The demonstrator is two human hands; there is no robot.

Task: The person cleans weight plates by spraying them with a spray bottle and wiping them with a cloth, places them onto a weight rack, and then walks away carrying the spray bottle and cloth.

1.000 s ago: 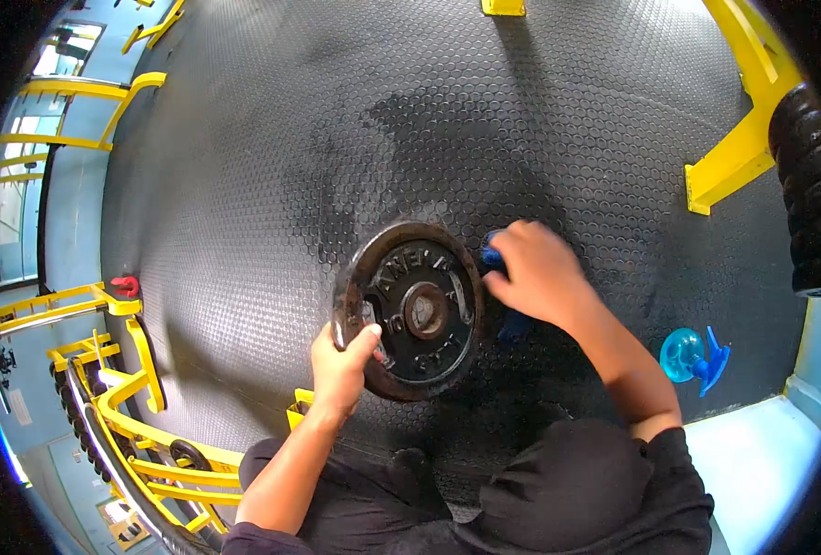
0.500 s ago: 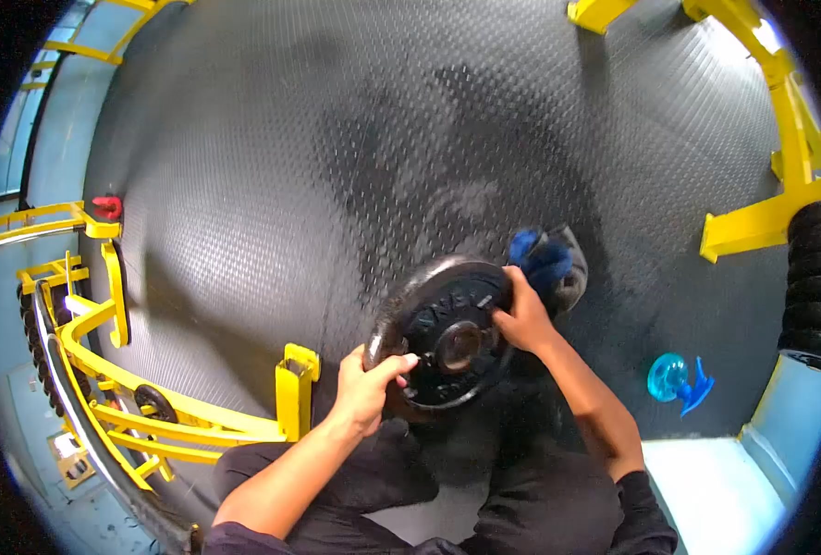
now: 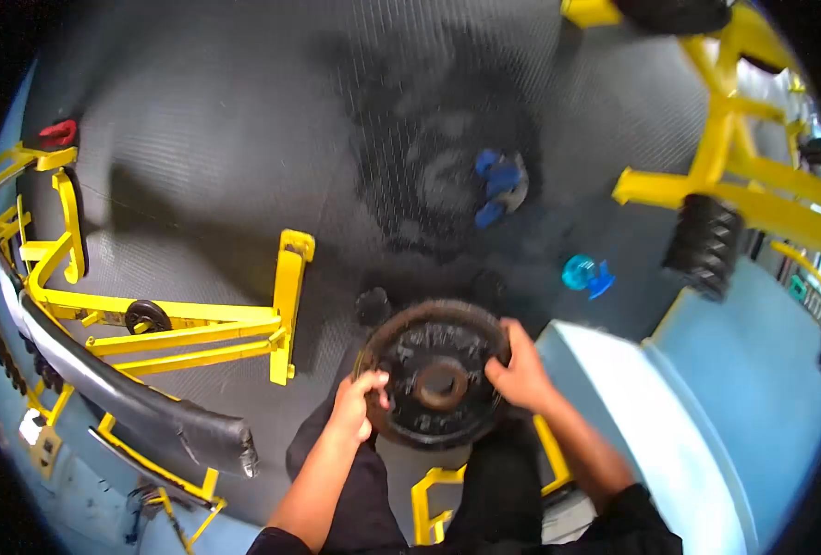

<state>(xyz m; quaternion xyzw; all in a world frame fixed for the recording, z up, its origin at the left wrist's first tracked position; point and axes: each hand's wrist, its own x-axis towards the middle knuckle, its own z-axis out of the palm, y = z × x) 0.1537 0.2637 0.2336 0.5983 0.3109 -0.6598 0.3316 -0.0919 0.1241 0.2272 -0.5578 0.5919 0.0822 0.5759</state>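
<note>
A round black weight plate [image 3: 438, 416] with worn, rusty edges and a centre hole is held up in front of my legs. My left hand [image 3: 357, 403] grips its left rim, thumb on the face. On the right rim my right hand [image 3: 520, 368] is closed, its thumb also over the face. Beyond the plate, a blue and grey cloth [image 3: 501, 185] lies on the dark, wet-looking floor patch. Farther right on the floor rests a turquoise bottle [image 3: 579, 272] with a blue spray head.
Yellow bench frames [image 3: 287, 287] with a black pad [image 3: 142, 388] stand at the left. Another yellow frame [image 3: 655, 188] with black weights [image 3: 704, 245] is at the right, beside a white ledge [image 3: 614, 398]. A red object [image 3: 58, 133] lies at the upper left.
My right hand has left the cloth and taken the plate's right rim. The cloth now lies on the floor, away from the plate. The view has shifted, with the plate lower and over my legs.
</note>
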